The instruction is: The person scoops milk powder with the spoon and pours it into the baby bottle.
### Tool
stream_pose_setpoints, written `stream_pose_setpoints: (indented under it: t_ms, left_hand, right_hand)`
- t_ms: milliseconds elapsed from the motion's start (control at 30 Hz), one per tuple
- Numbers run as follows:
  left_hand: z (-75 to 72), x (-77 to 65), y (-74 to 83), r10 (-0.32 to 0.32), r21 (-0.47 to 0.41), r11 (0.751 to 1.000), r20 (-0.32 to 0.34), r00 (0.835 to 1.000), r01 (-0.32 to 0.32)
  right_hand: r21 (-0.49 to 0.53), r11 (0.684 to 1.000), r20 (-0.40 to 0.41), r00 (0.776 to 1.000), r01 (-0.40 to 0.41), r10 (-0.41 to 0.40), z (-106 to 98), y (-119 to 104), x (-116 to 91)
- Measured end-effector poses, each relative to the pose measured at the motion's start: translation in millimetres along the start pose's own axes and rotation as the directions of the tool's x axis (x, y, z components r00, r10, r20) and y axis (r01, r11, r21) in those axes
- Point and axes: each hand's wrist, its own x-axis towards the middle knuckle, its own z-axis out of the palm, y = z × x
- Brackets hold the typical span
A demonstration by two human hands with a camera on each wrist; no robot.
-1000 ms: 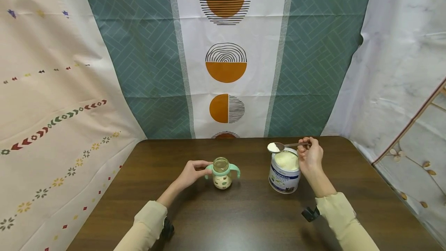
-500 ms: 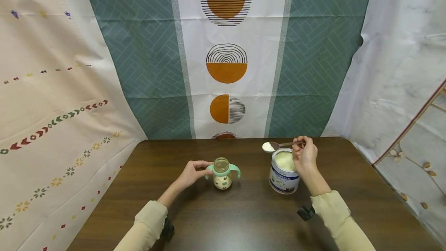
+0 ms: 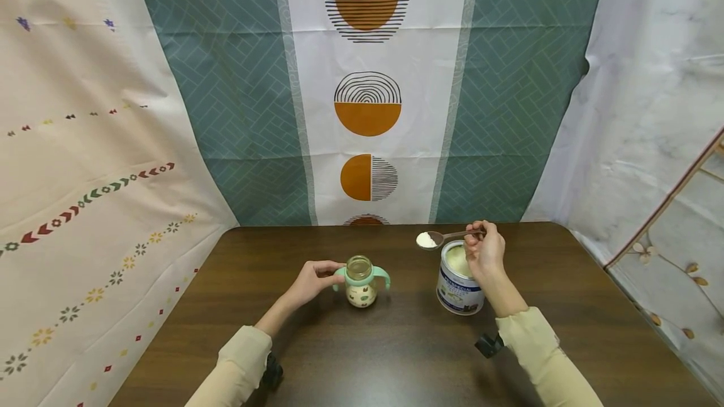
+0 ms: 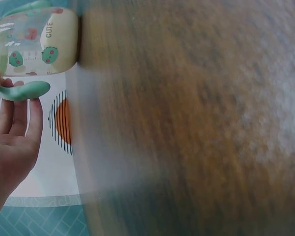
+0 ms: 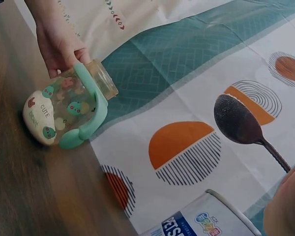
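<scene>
A small baby bottle with mint-green handles and no cap stands upright on the table; pale powder shows at its bottom in the right wrist view. My left hand pinches the bottle's left handle. To the right stands an open milk powder can filled with pale powder. My right hand grips the handle of a dark spoon, held level above the can's far side. White powder heaps in its bowl, which reaches left past the can's rim.
A dark wooden table lies under everything. Behind it hangs a green and white patterned cloth, with pale cloths on the left and right sides. Bare tabletop separates the bottle from the can.
My right hand has moved left with the loaded spoon, carrying its bowl from over the can's left rim to beyond it. My left hand and the bottle have stayed still.
</scene>
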Motion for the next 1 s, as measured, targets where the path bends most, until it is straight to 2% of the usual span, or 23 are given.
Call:
stream_pose_setpoints:
  t_ms: [133, 667, 1000]
  left_hand:
    - [0.3, -0.5, -0.2, 0.001, 0.004, 1.0, 0.0, 1.0, -0.001]
    - [0.7, -0.2, -1.8, -0.018, 0.005, 1.0, -0.003, 1.0, 0.018]
    - [2.1, -1.3, -2.2, -0.003, 0.025, 1.0, -0.012, 1.0, 0.003]
  right_hand:
    - [-0.032, 0.999, 0.001, 1.0, -0.01, 0.01, 1, 2, 0]
    - [-0.054, 0.998, 0.036, 0.999, -0.027, 0.029, 10, 13, -1]
    - [-0.064, 0.998, 0.04, 0.999, -0.023, 0.026, 15, 21, -1]
